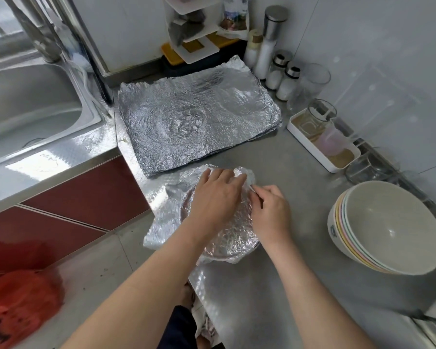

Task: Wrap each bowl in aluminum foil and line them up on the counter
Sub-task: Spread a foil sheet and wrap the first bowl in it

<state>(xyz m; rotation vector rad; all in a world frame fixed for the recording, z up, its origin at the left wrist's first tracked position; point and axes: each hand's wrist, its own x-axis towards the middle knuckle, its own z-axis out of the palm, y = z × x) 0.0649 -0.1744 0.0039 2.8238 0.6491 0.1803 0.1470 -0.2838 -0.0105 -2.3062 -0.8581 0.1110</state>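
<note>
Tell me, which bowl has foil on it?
The round bowl in crinkled aluminium foil under the left hand and right hand; the stacked cream bowls are bare.

White tiled wall point(388, 59) behind steel counter point(300, 187), sink point(23, 109) left, red cabinet fronts point(86, 195) below.

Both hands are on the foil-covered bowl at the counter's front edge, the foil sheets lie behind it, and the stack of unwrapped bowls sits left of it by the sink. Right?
Not quite. In the head view the stack of unwrapped bowls sits right of the foil-covered bowl, away from the sink. The rest holds: left hand and right hand on it, foil sheets behind.
</note>
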